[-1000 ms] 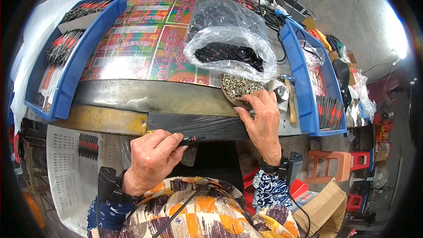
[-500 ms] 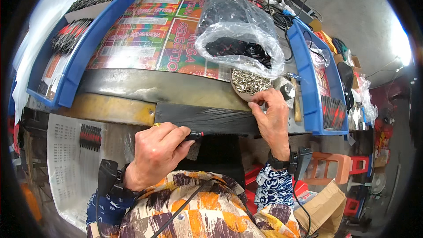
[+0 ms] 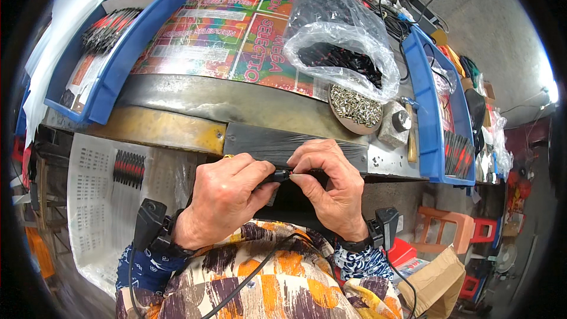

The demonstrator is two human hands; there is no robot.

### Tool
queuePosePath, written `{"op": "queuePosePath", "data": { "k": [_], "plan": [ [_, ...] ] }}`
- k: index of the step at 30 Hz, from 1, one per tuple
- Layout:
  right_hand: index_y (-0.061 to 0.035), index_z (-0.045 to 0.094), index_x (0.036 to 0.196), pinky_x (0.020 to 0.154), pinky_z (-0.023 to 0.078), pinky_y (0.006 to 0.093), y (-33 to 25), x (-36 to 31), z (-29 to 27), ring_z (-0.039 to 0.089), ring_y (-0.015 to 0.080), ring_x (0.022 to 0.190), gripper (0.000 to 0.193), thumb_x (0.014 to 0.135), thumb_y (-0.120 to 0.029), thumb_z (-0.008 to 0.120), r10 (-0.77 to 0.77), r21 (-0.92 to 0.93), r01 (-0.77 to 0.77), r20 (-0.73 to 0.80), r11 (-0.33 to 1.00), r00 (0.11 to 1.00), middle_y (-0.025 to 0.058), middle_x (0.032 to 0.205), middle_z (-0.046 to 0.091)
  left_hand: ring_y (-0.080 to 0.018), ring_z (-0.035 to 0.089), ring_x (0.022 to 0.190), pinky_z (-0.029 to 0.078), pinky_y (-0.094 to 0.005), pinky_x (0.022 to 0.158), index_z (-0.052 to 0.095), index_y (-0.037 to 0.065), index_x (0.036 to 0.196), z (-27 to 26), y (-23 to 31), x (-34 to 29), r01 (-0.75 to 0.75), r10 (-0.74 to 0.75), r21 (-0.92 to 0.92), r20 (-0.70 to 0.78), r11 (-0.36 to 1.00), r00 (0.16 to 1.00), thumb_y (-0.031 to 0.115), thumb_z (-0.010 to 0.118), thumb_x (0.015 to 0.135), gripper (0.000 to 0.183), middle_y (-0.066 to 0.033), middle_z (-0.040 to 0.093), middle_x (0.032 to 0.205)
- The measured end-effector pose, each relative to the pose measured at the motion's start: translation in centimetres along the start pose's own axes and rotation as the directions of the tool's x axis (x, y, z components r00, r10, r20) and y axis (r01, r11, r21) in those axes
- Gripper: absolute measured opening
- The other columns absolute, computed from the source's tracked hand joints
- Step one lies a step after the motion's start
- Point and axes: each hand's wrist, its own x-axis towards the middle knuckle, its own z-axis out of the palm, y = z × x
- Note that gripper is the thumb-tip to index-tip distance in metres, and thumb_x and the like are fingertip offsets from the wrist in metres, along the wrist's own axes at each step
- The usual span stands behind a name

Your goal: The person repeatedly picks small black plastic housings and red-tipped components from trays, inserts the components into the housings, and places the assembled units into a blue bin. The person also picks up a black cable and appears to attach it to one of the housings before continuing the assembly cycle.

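Observation:
My left hand (image 3: 220,194) is closed round a short black cylindrical part (image 3: 276,176) with a bit of red at its right end. Thumb and fingertips of my right hand (image 3: 332,192) are pinched together right at that end; whatever lies between them is too small and covered to make out. Both hands meet just in front of the bench's black-covered edge (image 3: 266,142). Beyond my right hand, a shallow round dish (image 3: 349,125) holds many small silvery metal pieces (image 3: 357,105). Behind it lies an open clear plastic bag (image 3: 331,15) filled with small black parts (image 3: 345,64).
Blue bins stand left (image 3: 121,62) and right (image 3: 426,112), with black-and-red parts inside. A square bottle with a black cap (image 3: 394,127) and a wooden handle (image 3: 411,149) are beside the dish. Below at left sits a white basket (image 3: 94,201) with a row of black-and-red parts.
My right hand has come from the dish's near rim, left and toward me, to the end of the black part. My left hand keeps its hold. The view has shifted slightly.

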Motion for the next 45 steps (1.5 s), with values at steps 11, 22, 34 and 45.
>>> {"op": "queuePosePath", "data": {
  "k": [11, 22, 34, 45],
  "plan": [
    [-0.0014, 0.061, 0.089, 0.082, 0.049, 0.0376, 0.2, -0.6, 0.7, 0.061, 0.0288, 0.09, 0.016, 0.078, 0.0, 0.073, -0.005, -0.008, 0.005, -0.006, 1.0, 1.0, 0.0111, 0.092, 0.066, -0.0293, 0.062, 0.063, 0.049, -0.0372, 0.055, 0.067, 0.002, 0.09, -0.2, 0.4, -0.1, -0.018, 0.018, 0.028, -0.005, 0.999, 1.0, 0.003, 0.078, 0.067, 0.026, -0.0112, 0.062, 0.074],
    [0.0002, 0.062, 0.089, 0.08, 0.051, 0.0412, -0.4, -0.5, 1.2, 0.063, 0.0324, 0.088, 0.023, 0.07, 0.004, 0.074, -0.21, -0.286, 0.203, 0.003, 0.937, 0.978, 0.0128, 0.093, 0.065, -0.0249, 0.061, 0.064, 0.049, -0.0356, 0.056, 0.065, 0.007, 0.091, 0.1, 0.2, -0.4, -0.091, 0.097, 0.162, -0.028, 0.983, 0.995, 0.01, 0.078, 0.07, 0.025, -0.0062, 0.056, 0.075],
    [0.002, 0.063, 0.093, 0.079, 0.053, 0.0354, 0.0, -1.2, 1.4, 0.067, 0.0253, 0.088, 0.021, 0.077, 0.0, 0.077, -0.049, -0.082, 0.042, -0.089, 0.996, 0.995, 0.0155, 0.098, 0.069, -0.0259, 0.061, 0.064, 0.05, -0.0357, 0.057, 0.064, 0.005, 0.091, -0.1, -0.2, -0.4, -0.088, 0.097, 0.15, -0.054, 0.985, 0.994, 0.01, 0.078, 0.069, 0.026, -0.007, 0.055, 0.074],
    [0.0049, 0.063, 0.112, 0.052, 0.045, 0.017, -1.0, -0.9, 1.2, 0.063, 0.0079, 0.063, 0.023, 0.096, -0.013, 0.064, 0.571, 0.366, -0.61, 0.221, 0.702, 0.79, 0.0047, 0.079, 0.067, -0.0259, 0.061, 0.063, 0.05, -0.0363, 0.056, 0.065, 0.004, 0.091, 0.0, 0.0, -0.5, -0.089, 0.097, 0.149, -0.041, 0.985, 0.994, 0.007, 0.076, 0.068, 0.025, -0.0075, 0.058, 0.074]
  ]
}}
